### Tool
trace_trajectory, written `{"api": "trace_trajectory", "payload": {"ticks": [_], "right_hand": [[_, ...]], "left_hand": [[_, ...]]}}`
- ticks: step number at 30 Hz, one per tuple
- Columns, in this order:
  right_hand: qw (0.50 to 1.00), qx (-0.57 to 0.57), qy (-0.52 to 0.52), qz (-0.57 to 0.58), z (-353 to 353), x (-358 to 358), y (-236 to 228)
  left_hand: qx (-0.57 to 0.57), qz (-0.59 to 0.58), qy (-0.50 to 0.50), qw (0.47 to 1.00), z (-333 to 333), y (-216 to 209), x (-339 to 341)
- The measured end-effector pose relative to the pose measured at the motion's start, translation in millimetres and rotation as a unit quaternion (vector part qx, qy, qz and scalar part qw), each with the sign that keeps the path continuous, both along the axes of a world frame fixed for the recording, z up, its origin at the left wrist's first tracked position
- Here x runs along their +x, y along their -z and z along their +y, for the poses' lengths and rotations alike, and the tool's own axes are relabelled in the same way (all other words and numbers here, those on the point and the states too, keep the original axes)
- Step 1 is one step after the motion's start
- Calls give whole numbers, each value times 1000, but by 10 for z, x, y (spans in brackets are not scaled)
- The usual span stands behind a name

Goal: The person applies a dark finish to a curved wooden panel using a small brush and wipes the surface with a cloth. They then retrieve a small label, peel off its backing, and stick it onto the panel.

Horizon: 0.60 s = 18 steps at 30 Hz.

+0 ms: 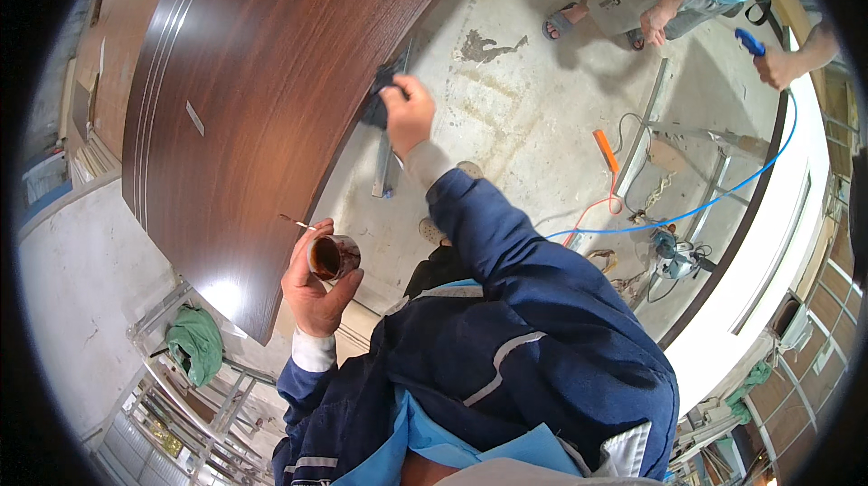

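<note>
My left hand (310,294) is closed round a small cup (347,256) of dark reddish-brown liquid. A thin brush (298,222) with a brown tip sticks out from the same hand, above the near edge of the panel. My right hand (411,115) grips a black cloth (383,81) and holds it at the right edge of the large dark wood-grain door panel (262,79). Thin pale lines run along the panel's left side, and a small pale strip (195,118) lies on its face.
At the upper right a co-worker holds a blue air gun (749,42); its blue hose (696,209) crosses the floor. A white panel (755,278) stands at the right, near a power tool (674,258) and an orange-handled object (606,150). A green cloth (193,346) hangs at lower left.
</note>
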State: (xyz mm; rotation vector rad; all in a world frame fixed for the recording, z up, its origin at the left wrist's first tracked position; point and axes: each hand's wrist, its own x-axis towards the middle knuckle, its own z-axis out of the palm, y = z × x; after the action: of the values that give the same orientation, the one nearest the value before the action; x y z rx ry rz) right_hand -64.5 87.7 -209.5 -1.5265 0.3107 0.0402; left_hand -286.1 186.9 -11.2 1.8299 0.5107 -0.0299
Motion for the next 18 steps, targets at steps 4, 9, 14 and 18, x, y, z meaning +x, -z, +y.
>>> {"api": "trace_trajectory", "payload": {"ticks": [4, 9, 14, 18], "right_hand": [[996, -32, 87, -6, -498, 1334, 219], [996, -68, 54, -33, -472, 1114, 56], [999, 25, -9, 31, 44, -173, -39], [988, 137, 66, 23, -171, 505, 228]], "left_hand": [[-21, 13, -27, 999, -91, -23, 156], [-8, 1, -26, 1000, -209, -72, 267], [29, 0, 2, 1000, -150, -157, 302], [67, 6, 22, 997, -42, -143, 165]]}}
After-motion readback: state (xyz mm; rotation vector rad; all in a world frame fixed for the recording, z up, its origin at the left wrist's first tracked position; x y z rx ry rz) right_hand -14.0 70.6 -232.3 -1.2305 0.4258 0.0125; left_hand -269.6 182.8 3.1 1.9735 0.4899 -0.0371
